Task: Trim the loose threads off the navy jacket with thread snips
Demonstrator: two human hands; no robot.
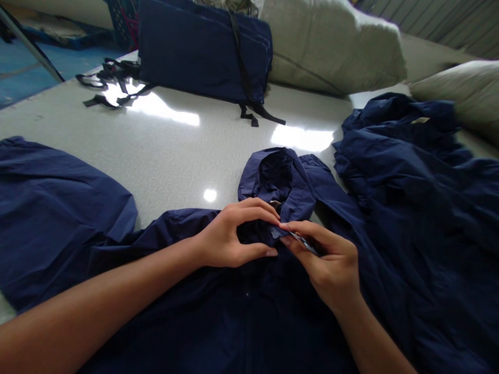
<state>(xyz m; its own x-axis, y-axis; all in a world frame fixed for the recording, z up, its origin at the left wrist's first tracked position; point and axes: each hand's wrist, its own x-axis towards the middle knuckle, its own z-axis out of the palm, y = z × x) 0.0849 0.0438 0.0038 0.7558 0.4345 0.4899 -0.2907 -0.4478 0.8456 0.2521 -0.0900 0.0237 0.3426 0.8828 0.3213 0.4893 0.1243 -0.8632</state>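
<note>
A navy hooded jacket (218,317) is spread in front of me, its hood (306,189) lying toward the far side. My left hand (237,234) curves around the fabric at the neck, fingertips on the cloth and thumb below. Close against those fingertips, my right hand (331,254) is closed on a thin, shiny tool that looks like thread snips (306,242). Its thumb and index finger also meet the jacket's edge near a small pale patch. Most of the tool is hidden in the palm. One sleeve (66,192) stretches out to the left.
More navy garments (421,171) are heaped on the right of the pale, glossy table (167,166). At the back stands a folded navy bundle (202,52) with black straps. Loose black straps (117,78) lie to its left. Large whitish sacks (335,47) line the far edge.
</note>
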